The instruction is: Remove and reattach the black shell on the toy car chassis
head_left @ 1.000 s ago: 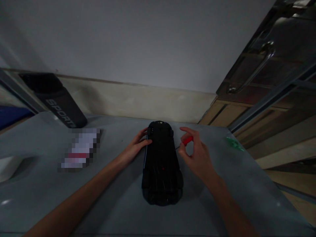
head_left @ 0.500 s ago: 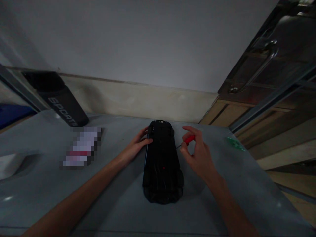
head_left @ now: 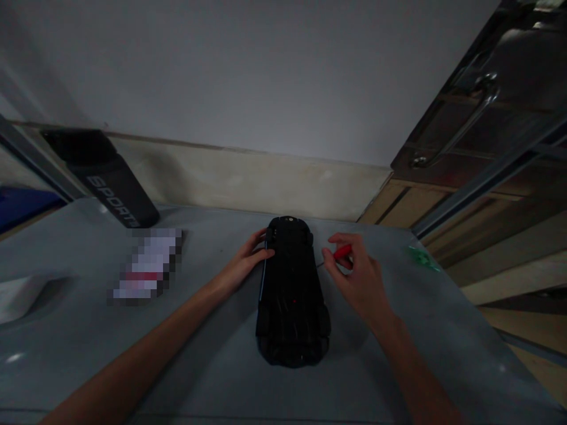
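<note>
A black toy car [head_left: 292,289] lies upside down on the grey table, its wheels and dark underside facing up. My left hand [head_left: 250,255] grips its left edge near the far end, thumb resting on the underside and fingers along the side. Right of the car, my right hand [head_left: 354,268] pinches the red handle of a small screwdriver [head_left: 342,252]. The screwdriver's thin shaft points left toward the car's right side; whether its tip touches the car I cannot tell.
A dark bottle [head_left: 117,183] marked SPORT stands back left, near a blurred-out flat item [head_left: 153,260]. A white object [head_left: 20,298] sits at the left edge. Green plastic [head_left: 423,258] lies at the right. The wall [head_left: 248,177] rises behind the table [head_left: 212,366].
My right hand has shifted slightly, with the fingers posed a little differently around the red handle. The left hand and the toy car look the same.
</note>
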The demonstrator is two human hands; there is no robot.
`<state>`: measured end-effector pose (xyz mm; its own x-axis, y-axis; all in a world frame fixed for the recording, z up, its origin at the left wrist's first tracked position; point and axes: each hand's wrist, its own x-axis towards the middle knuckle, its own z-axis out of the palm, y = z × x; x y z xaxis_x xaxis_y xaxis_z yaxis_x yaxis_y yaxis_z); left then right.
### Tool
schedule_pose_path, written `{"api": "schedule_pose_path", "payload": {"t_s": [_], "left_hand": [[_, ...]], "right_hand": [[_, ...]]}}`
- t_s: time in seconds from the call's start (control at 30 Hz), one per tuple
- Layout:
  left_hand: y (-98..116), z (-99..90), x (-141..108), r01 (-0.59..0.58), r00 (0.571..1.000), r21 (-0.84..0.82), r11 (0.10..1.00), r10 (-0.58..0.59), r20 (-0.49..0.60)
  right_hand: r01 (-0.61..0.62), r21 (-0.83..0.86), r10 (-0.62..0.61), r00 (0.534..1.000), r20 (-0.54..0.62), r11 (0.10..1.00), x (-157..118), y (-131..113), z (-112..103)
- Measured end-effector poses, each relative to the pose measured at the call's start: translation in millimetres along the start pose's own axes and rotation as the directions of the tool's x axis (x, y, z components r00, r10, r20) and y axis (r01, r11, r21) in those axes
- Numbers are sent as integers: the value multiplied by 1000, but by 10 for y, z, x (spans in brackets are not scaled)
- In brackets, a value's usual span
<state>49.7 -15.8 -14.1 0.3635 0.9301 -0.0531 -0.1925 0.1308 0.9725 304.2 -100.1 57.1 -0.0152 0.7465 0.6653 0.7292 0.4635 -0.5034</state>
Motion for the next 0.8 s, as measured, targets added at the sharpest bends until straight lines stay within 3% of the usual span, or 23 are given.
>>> {"api": "schedule_pose_path", "payload": {"t_s": [0.2,0.8], "left_hand": [[-8,-12,-1,-13,1000,5,1000,13,-5],[1,-1,-5,-6,1000,15,1000,6,4]], "right_hand": [[80,-18,-79,997,25,997,9,21,-3],[49,-18,-49,999,20,999,15,28,-32]]}}
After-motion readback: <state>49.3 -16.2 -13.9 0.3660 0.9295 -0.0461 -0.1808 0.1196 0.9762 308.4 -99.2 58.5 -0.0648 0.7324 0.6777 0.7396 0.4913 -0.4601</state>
